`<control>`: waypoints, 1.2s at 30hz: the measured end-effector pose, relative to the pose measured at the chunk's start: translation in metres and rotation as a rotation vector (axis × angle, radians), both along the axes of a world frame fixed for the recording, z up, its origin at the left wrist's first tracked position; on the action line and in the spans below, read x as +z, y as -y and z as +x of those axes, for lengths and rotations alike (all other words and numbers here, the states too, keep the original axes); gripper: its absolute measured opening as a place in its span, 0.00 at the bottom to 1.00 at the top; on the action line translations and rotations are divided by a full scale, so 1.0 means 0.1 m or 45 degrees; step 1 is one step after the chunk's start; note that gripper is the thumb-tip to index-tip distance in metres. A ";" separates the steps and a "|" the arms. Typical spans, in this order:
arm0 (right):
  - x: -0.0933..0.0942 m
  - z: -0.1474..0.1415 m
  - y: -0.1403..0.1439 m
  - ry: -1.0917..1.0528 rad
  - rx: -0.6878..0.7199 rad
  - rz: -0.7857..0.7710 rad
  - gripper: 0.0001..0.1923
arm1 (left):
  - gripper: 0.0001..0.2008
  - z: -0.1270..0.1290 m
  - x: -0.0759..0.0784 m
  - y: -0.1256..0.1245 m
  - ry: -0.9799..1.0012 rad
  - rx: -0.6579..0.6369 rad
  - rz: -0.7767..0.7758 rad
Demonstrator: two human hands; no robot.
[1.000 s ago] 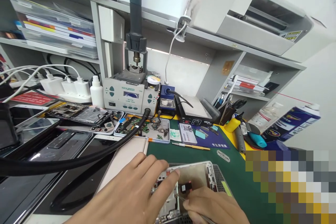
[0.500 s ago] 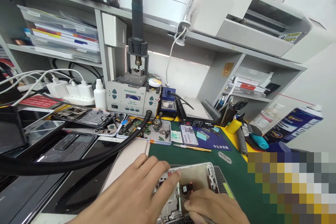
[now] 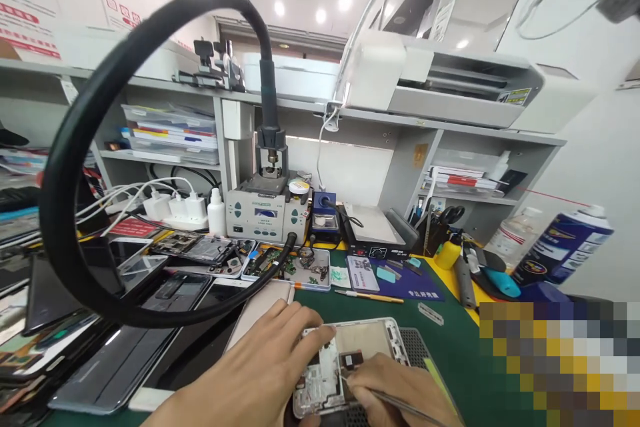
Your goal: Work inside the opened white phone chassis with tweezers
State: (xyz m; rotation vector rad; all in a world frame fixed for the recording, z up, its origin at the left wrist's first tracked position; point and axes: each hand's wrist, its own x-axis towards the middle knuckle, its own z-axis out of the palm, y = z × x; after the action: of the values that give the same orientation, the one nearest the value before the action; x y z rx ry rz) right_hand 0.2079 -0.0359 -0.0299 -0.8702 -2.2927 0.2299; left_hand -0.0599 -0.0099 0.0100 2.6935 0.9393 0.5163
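Observation:
An opened phone housing with a pale rim and exposed metal inside lies in front of me. My left hand grips it from the left, with fingers over its upper edge and the thumb tip at its lower edge. My right hand is closed around a thin metal tool, whose tip is hidden at the fingertips over the middle of the housing; its exact kind is unclear. Just above those fingertips sits a small black part with a white label. A grey perforated pad shows under the housing.
Behind stand a hot-air station with a looping black hose and a tray of circuit boards. Several phones cover the left side. A craft knife and razor blade lie on the green mat.
The view has tilted up and shows more of the shelves, ceiling and hose. Both hands keep nearly the same places on the phone housing, and more of the metal tool shows.

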 end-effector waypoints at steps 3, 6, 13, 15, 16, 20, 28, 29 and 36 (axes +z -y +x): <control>-0.01 -0.03 -0.03 -0.077 0.055 0.040 0.10 | 0.38 0.00 -0.03 0.00 0.043 -0.004 -0.066; 0.01 -0.11 -0.01 -0.171 0.026 0.083 0.16 | 0.40 0.00 -0.06 -0.02 0.092 -0.007 -0.016; 0.10 -0.16 0.04 -0.235 -0.001 0.039 0.17 | 0.40 0.01 -0.12 -0.02 0.107 0.006 0.103; 0.12 -0.16 0.05 -0.232 0.027 0.050 0.15 | 0.41 0.01 -0.13 0.00 0.106 0.028 0.124; 0.12 -0.15 0.06 -0.233 0.032 0.052 0.15 | 0.41 0.01 -0.13 0.01 0.102 0.037 0.133; 0.13 -0.15 0.08 -0.239 0.034 0.046 0.14 | 0.40 0.03 -0.12 0.04 0.061 0.075 0.153; 0.18 -0.16 0.12 -0.253 -0.002 -0.045 0.14 | 0.40 0.11 0.09 0.15 -0.071 0.118 0.127; 0.18 -0.16 0.12 -0.257 0.003 -0.057 0.14 | 0.40 0.11 0.12 0.16 -0.089 0.125 0.120; 0.09 -0.17 -0.01 -0.367 0.057 -0.221 0.25 | 0.36 0.12 0.02 -0.03 -0.176 0.121 0.075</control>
State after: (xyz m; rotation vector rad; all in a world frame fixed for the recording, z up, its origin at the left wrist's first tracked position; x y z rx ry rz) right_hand 0.1906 -0.0347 -0.0213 -0.8136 -2.0453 0.5450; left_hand -0.0479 -0.0074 0.0124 2.7776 1.1103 0.3853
